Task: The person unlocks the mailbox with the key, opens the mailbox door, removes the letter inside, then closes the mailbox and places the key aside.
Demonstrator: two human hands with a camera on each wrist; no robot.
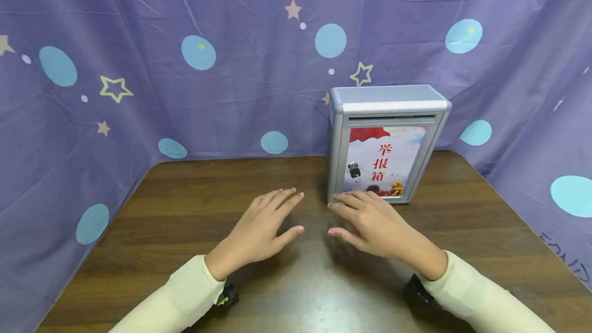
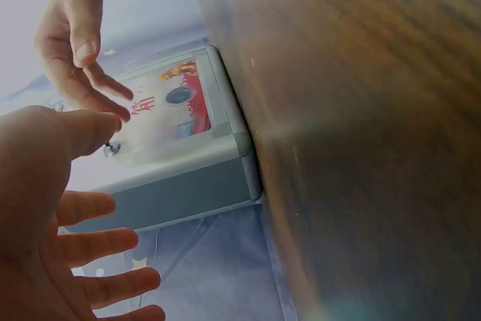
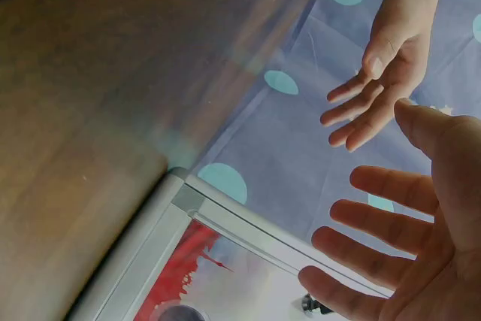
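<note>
A grey metal report box (image 1: 387,140) stands upright toward the back right of the table (image 1: 296,292), beyond the person's right hand (image 1: 376,222). That hand's fingertips reach in front of the lower left part of the box's face, overlapping its bottom edge in the head view; whether any of them touch it cannot be told for certain. The left hand (image 1: 259,227) is farther off, well to the left of the box, its fingertips directed forward and inward. Both hands are spread, palms turned partly toward each other, with fingers extended and slightly apart and thumbs held away from them; neither has hold of anything.

The box is a tall rectangular case with rounded corner caps, a smooth metallic frame and a narrow horizontal slot (image 1: 392,119) under its top. Its glossy front panel (image 1: 409,153) carries red Chinese characters on white, with a red drape at the upper left. A round silvery lock (image 1: 353,165) sits at the panel's left edge, a black-headed key (image 1: 354,173) at it. The table has brown, streaked wood grain with a soft sheen; behind hangs a creased purple curtain (image 1: 250,91) printed with stars and blue dots.
</note>
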